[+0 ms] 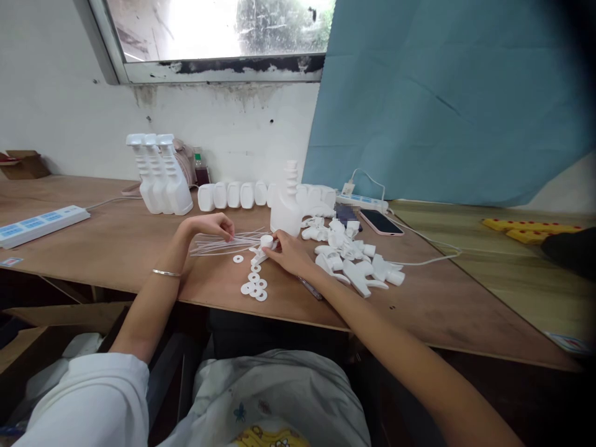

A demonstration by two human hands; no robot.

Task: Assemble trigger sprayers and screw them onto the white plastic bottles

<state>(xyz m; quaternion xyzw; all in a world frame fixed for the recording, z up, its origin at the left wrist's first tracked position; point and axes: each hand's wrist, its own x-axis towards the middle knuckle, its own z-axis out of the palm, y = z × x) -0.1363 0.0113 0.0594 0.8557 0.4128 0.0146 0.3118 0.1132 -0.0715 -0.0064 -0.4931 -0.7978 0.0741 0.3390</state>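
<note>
My right hand (289,253) grips a white trigger sprayer head (266,241), its round collar facing up. My left hand (215,226) is bent at the wrist over a bundle of thin white tubes (209,246), with its fingers pinched together at the far side. Whether a tube is between those fingers is too small to see. Below the sprayer head lie several flat white ring washers (254,287), and a single washer (238,259) rests apart to the left. A white spray bottle (286,214) without a head stands upright just behind my right hand.
Loose trigger sprayer heads (358,257) are heaped to the right. Three capped bottles (165,180) stand back left; a row of bottles lying down (233,195) lines the wall. A phone (380,222), power strips (44,225) and a pen-like item (310,287) are on the table.
</note>
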